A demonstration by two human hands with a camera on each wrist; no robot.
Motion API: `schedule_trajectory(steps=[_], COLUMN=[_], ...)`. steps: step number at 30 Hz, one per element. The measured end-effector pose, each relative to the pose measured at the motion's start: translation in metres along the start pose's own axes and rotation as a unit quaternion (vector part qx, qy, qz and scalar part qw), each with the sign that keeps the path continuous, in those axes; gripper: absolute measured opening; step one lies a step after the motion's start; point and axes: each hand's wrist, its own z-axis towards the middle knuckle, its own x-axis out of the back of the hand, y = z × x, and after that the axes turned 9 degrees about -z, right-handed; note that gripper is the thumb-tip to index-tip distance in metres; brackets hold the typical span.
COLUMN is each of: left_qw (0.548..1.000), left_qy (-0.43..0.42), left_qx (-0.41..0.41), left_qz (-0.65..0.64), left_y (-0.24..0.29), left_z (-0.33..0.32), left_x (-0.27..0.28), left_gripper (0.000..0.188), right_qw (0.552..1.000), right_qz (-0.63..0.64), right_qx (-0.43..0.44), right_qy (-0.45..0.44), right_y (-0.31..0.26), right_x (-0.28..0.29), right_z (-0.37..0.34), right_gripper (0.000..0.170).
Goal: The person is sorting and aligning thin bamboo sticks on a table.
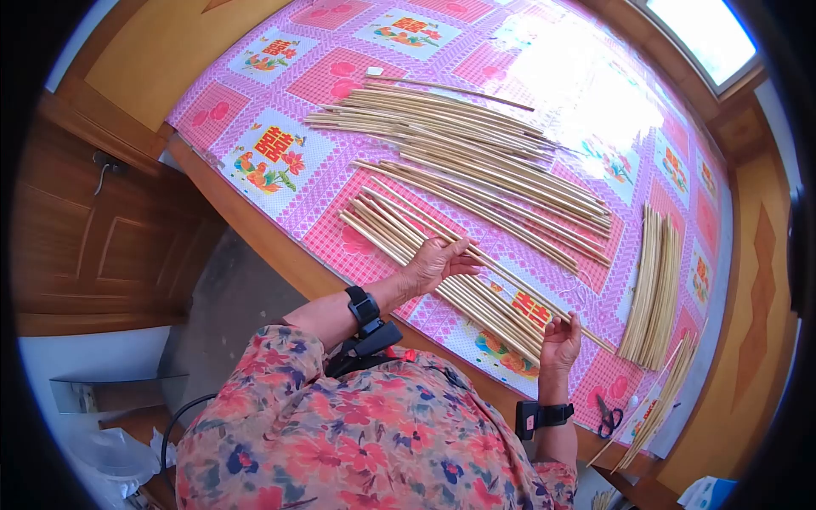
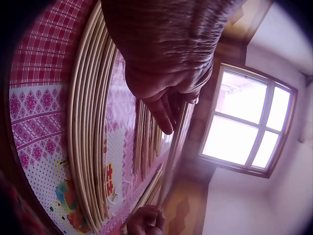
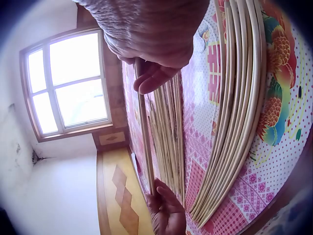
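A long pale stick [image 1: 518, 283], possibly two lying together, spans both hands above a row of similar sticks [image 1: 489, 314]. My left hand [image 1: 435, 265] pinches it between thumb and fingers, the other fingers loosely bent. Farther right, my right hand [image 1: 561, 342] holds it near its right part, fingers curled. In the left wrist view, the left hand [image 2: 166, 63] grips the stick [image 2: 172, 156], with the right hand [image 2: 145, 220] at its lower end. The right wrist view has the right hand [image 3: 151, 39] on the stick [image 3: 145, 132] and the left hand [image 3: 167, 210] below.
Larger loose bundles of sticks [image 1: 476, 144] lie farther back on the patterned tablecloth [image 1: 276, 157]. Two more bundles stand at the right, one upper [image 1: 650, 293] and one lower [image 1: 663, 404]. Scissors [image 1: 609, 418] lie near the front right edge. A window [image 2: 244, 117] is behind.
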Motion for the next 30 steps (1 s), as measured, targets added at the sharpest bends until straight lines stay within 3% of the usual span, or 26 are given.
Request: schedule_trajectory(steps=[11, 30], left_qw=[1.000, 0.999], left_qy=[-0.003, -0.010], left_qx=[0.016, 0.007], left_qz=[0.020, 0.045], left_y=[-0.003, -0.009], left_z=[0.005, 0.006], left_x=[-0.002, -0.009], left_gripper=[0.021, 0.021], right_qw=[0.999, 0.999], right_qz=[-0.027, -0.028], right_qx=[0.011, -0.023], right_qy=[-0.038, -0.019], right_y=[-0.004, -0.005], right_x=[0.013, 0.025], right_z=[-0.004, 0.006], right_gripper=[0.016, 0.012])
